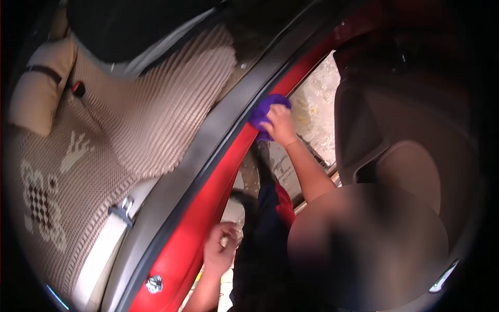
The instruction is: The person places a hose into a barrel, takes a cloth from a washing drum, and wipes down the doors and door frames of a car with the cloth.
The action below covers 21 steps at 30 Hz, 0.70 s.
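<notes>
A bunched purple cloth (262, 117) lies against the red painted door sill (189, 226) of a car. My right hand (280, 124) presses down on the cloth with its fingers bent over it. Lower down, beside the outer edge of the sill, my left hand (221, 247) hangs with loosely curled fingers. A gap shows between its thumb and fingers, and nothing is visible in it. Near the bottom of the red frame sits a metal door striker (154, 284).
Inside the car, a beige ribbed cover (156, 112) is on the seat. A seat belt (99, 260) with its metal tongue runs beside it. The dark open door panel (364, 119) stands on the right. Wet-looking ground (318, 112) shows between. A blurred oval hides the lower right.
</notes>
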{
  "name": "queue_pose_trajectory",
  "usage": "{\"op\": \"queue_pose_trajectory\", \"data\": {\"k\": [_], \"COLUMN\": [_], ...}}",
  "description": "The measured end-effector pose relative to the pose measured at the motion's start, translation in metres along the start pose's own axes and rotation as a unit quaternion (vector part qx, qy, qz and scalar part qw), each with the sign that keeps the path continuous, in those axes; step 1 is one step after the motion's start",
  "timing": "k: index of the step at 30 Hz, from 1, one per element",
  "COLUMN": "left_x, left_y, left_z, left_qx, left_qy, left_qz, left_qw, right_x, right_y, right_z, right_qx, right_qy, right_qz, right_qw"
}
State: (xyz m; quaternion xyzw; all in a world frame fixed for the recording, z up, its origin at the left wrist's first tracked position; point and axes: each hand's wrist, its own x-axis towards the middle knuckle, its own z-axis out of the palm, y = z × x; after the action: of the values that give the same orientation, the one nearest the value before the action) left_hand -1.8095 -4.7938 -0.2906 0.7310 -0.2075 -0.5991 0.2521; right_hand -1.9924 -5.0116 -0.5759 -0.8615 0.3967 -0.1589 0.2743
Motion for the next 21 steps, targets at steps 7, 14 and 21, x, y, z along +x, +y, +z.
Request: {"op": "queue_pose_trajectory", "data": {"k": [7,14,21], "left_x": [0.237,0.277,0.275], "left_y": [0.109,0.095,0.097], "left_z": [-0.055,-0.052,-0.054], "left_qx": [0.370,0.462,0.436], "left_qy": [0.304,0.321,0.319], "left_qz": [0.365,0.415,0.413], "left_qw": [0.798,0.715,0.733], "right_x": [0.049,0.046,-0.036], "right_y": [0.140,0.024,-0.138], "right_z": [-0.026,0.027,0.068], "right_qx": [0.173,0.230,0.541], "right_qy": [0.293,0.337,0.227], "right_qz": [0.383,0.524,0.669], "right_qw": [0.859,0.748,0.456]}}
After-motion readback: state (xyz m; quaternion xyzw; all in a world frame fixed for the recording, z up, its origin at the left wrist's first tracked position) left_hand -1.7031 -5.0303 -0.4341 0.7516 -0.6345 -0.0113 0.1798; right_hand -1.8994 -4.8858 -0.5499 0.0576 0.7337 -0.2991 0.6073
